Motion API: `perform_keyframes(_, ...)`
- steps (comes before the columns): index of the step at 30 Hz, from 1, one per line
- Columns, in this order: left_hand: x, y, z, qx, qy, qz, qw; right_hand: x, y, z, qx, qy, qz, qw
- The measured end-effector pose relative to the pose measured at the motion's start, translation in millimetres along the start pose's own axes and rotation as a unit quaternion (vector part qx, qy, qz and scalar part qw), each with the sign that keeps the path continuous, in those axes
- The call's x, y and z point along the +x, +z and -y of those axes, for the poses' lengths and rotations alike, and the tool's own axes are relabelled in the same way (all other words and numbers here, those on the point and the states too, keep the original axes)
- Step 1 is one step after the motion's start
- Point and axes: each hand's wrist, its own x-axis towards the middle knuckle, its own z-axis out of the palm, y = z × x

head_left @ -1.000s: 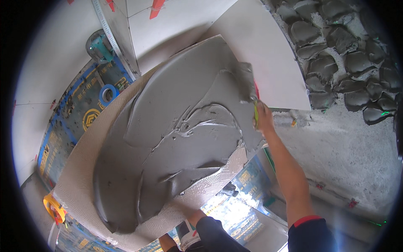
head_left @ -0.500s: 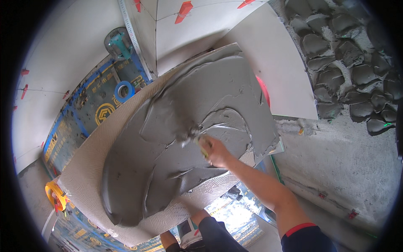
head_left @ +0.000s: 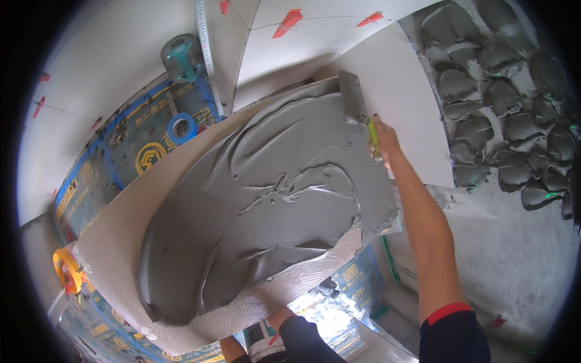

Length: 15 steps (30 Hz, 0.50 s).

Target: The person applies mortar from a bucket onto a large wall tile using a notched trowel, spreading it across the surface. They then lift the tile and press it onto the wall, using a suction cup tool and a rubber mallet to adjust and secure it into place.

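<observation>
My right hand (head_left: 387, 142) is closed round the yellow-green handle of a trowel (head_left: 353, 100). The trowel's flat blade lies at the far right corner of a large tile (head_left: 112, 254). Thick grey mortar (head_left: 272, 218) covers most of that tile, smooth in places and ridged in others, with a torn seam across the middle. A textured back shows along the tile's left and near edges. My left hand is not in view; bare skin and dark cloth at the lower edge look like my legs.
Blue tape (head_left: 182, 128) and a clear container (head_left: 182, 58) lie beyond the tile. A yellow tape roll (head_left: 68, 270) is at left. Dabs of mortar (head_left: 520, 130) cover the floor at right. Tiled walls with red wedges (head_left: 287, 23) rise behind. A bucket (head_left: 264, 342) stands near my legs.
My right hand has carried the trowel from the middle of the mortar to the far right corner. A smooth swept patch with a curved ridge now shows on the mortar's far side.
</observation>
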Motion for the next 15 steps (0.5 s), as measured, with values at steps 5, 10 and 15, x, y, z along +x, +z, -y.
perform_keyframes(5,6,13,11,-0.012,0.020,-0.032,0.999,9,32,4,-0.006,0.034,0.105,0.994)
perform_keyframes(10,2,2,13,-0.020,0.023,-0.032,0.999,-48,93,-17,-0.026,0.003,0.246,0.969)
perform_keyframes(15,18,13,29,-0.010,0.025,-0.040,0.999,-102,206,-2,-0.048,-0.065,0.320,0.944)
